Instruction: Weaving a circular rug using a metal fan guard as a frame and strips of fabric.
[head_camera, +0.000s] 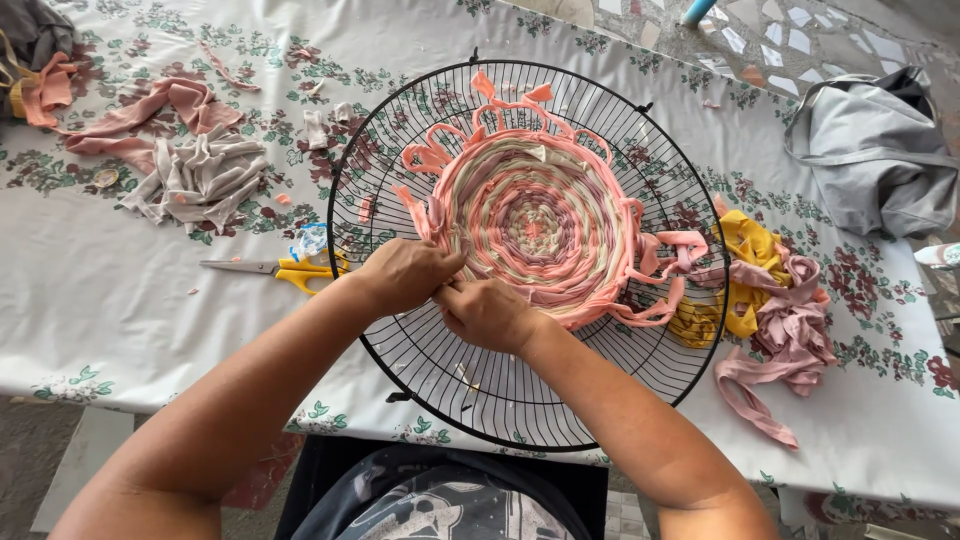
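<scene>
A round black wire fan guard (600, 385) lies flat on the table in front of me. Strips of pink, cream and mauve cloth are woven through its wires into a spiral disc (535, 215), with loose pink loops around the edge. My left hand (400, 275) and my right hand (487, 313) meet at the near-left rim of the weaving. Both pinch the fabric strip there, fingers closed on it. The exact grip is hidden under the fingers.
Yellow-handled scissors (275, 268) lie left of the guard. Cream and pink fabric strips (195, 170) are piled at the left, yellow and mauve strips (770, 300) at the right. A grey bag (875, 150) sits at the far right. A floral tablecloth (120, 300) covers the table.
</scene>
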